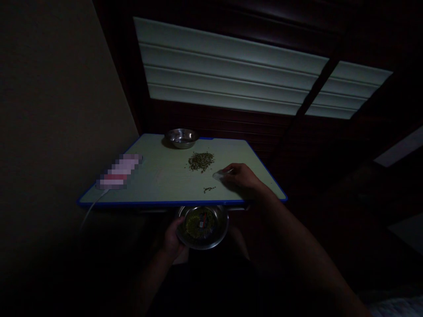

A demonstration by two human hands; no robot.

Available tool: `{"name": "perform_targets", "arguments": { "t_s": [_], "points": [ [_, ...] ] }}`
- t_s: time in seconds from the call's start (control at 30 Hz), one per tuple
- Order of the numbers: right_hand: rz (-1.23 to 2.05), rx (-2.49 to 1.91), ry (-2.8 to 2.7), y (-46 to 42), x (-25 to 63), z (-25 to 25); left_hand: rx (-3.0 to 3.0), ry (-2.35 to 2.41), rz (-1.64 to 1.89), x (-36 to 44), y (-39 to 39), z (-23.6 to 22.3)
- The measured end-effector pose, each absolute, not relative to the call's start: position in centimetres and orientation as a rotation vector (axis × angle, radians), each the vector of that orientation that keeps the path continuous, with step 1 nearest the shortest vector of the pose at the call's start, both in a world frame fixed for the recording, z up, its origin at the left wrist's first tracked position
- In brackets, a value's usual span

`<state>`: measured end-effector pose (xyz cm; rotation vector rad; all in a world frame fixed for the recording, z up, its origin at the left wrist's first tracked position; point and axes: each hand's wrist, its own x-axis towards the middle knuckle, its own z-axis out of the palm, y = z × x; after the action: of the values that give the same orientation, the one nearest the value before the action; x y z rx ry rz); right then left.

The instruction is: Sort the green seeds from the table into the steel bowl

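My left hand [175,240] grips the rim of a metal bowl [216,242], just below the table's front edge. Inside that bowl lie green beans or grains [193,224], along with a small dark item bearing a white label [202,220]. Over the right part of the table [172,185], my right hand [239,175] is closed on a small, pale, see-through flat piece [220,175]; its exact kind is unclear in the dim light. Left of and beyond this hand is a pile of small greenish-brown grains [201,161]. A few loose grains [209,189] lie nearer the front edge.
Another metal bowl [181,138] stands at the table's back edge. On the left, a blurred-out pinkish object [120,171] has a white cable [94,206] hanging over the edge. A wall [66,88] rises at left, and slatted dark panels [224,70] stand behind.
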<state>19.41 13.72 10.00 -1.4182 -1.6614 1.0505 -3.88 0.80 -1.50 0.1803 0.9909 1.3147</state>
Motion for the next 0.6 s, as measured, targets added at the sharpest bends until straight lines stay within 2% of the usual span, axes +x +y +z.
{"name": "perform_targets", "arguments": {
  "t_s": [0.2, 0.6],
  "points": [
    [0.795, -1.552, -1.769, 12.2, 18.1, 10.2, 0.175, 0.968, 1.340, -3.6, 0.9, -1.3],
    [0.946, -1.537, -1.887, 11.5, 14.3, 10.8, 0.199, 0.914, 1.399, -4.0, 1.0, -1.9]
  ]
}}
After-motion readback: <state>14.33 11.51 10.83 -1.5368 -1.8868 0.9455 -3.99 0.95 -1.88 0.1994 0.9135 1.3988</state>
